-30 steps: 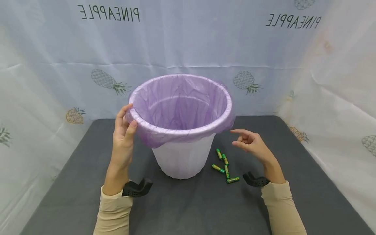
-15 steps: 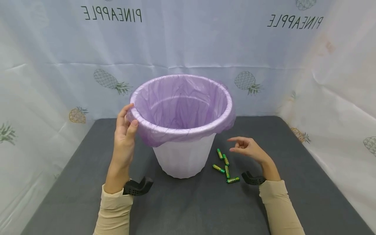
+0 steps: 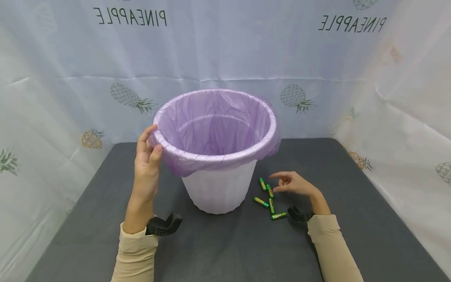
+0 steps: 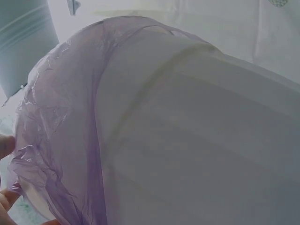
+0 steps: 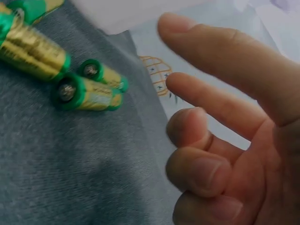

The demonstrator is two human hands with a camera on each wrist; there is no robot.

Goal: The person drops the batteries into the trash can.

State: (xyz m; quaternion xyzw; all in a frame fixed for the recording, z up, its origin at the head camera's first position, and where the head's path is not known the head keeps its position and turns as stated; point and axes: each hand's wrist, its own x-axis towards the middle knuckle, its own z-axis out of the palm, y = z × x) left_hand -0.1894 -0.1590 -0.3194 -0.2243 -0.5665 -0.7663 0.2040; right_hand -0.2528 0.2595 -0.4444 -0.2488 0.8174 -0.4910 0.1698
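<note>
A white trash can (image 3: 218,192) stands upright, lined with a thin purple trash bag (image 3: 215,137) folded outward over its rim. My left hand (image 3: 146,172) grips the rim at its left side, thumb at the front and fingers farther back on the bag; part of the fingers (image 4: 6,146) shows at the edge of the left wrist view. My right hand (image 3: 294,184) holds nothing. Its index finger and thumb are extended apart, the other fingers curled in. Several green and yellow batteries (image 3: 261,202) lie beside the can, the nearest battery (image 5: 89,93) just short of that hand's fingertips.
A dark grey cloth-covered table (image 3: 225,250) carries everything. Behind it and at both sides hangs a pale curtain (image 3: 225,47) with a pineapple print. Each wrist wears a black camera mount (image 3: 164,225).
My right hand has come down and slightly left, from beside the bag's overhang toward the batteries. The left hand keeps its grip on the rim.
</note>
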